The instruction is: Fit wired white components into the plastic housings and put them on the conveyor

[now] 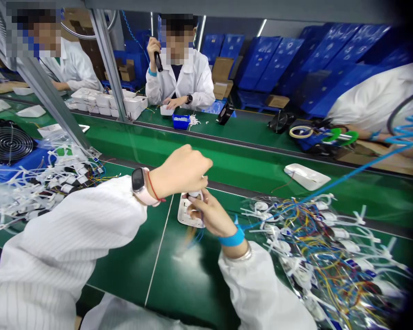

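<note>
My right hand (213, 213), with a blue wrist strap (233, 237), is closed around a small white part (194, 194), mostly covered by my fingers. Just above it is my left hand (179, 170), wearing a watch; its fingers are curled down toward the same part, and their tips are hidden. Beneath both hands lies a white plastic housing (183, 217) with small holes, on the green work surface (131, 261). Blurred yellow and blue wires (192, 238) hang below my right hand.
At right lies a heap of wired white parts (316, 252); another heap (69, 178) is at left. A white shell (306, 176) rests near the ledge. A blue coiled cord (351, 172) crosses the right side. A metal post (55, 87) stands left. Co-workers in white coats sit opposite.
</note>
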`<state>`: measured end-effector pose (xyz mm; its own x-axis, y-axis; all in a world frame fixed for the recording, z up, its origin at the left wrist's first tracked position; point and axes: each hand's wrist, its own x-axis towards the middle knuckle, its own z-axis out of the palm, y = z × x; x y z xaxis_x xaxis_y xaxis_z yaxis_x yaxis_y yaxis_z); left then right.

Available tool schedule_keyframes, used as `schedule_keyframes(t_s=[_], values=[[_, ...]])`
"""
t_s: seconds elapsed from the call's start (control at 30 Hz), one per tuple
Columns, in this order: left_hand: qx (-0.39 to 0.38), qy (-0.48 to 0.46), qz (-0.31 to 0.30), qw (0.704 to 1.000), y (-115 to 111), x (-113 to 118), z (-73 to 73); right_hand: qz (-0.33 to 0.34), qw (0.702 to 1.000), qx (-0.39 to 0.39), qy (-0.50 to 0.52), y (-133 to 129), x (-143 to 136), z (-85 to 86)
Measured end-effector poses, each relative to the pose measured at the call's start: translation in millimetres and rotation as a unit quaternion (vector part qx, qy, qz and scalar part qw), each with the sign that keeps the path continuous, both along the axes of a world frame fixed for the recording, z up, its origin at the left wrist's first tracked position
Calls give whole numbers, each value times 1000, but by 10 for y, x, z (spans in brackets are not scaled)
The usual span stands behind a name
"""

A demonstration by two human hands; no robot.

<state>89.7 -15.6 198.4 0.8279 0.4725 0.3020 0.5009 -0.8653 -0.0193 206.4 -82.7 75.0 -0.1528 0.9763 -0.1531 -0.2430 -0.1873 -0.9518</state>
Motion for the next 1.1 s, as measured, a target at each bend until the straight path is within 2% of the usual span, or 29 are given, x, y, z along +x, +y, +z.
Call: schedule_keyframes(t_s=[0.07,0.1,0.13,0.2,0.23,0.27,0.3,0.33,0.37,0.4,0.47,0.53,0.57,0.63,0.73,0.83,1.1], values=[[-159,-23,-7,987,157,-55,-104,30,998,0,-59,-11,263,22],[-262,-34,-29,964,231,-79,-191,47,993,3,-108,-9,390,26],[-370,-46,-57,926,295,-98,-298,62,985,7,-161,-2,507,23],[-563,-90,-93,816,376,-120,-552,77,962,17,-261,30,702,0],[-629,-130,-98,761,391,-124,-687,80,950,25,-302,53,776,-19],[-671,-174,-101,714,392,-127,-821,80,938,40,-336,81,837,-41],[-693,-214,-103,681,382,-130,-948,77,926,62,-365,112,884,-64],[-699,-250,-100,662,365,-135,-1065,68,914,88,-390,145,918,-88],[-694,-275,-89,660,345,-143,-1171,53,901,116,-414,180,939,-110],[-675,-292,-70,674,325,-155,-1267,34,888,140,-437,216,949,-129],[-596,-306,-21,742,297,-190,-1433,7,856,164,-490,286,931,-162],[-470,-308,14,827,289,-232,-1574,10,817,163,-553,352,872,-188],[-408,-307,18,860,291,-253,-1638,19,796,164,-582,381,831,-201],[-315,-310,13,897,304,-288,-1749,42,756,177,-628,429,747,-232],[-270,-312,-5,911,330,-318,-1871,70,721,193,-662,470,657,-295],[-269,-303,-17,914,346,-329,-1932,88,706,190,-676,480,636,-364],[-271,-303,-5,914,304,-366,-1908,100,682,214,-692,484,620,-387]])
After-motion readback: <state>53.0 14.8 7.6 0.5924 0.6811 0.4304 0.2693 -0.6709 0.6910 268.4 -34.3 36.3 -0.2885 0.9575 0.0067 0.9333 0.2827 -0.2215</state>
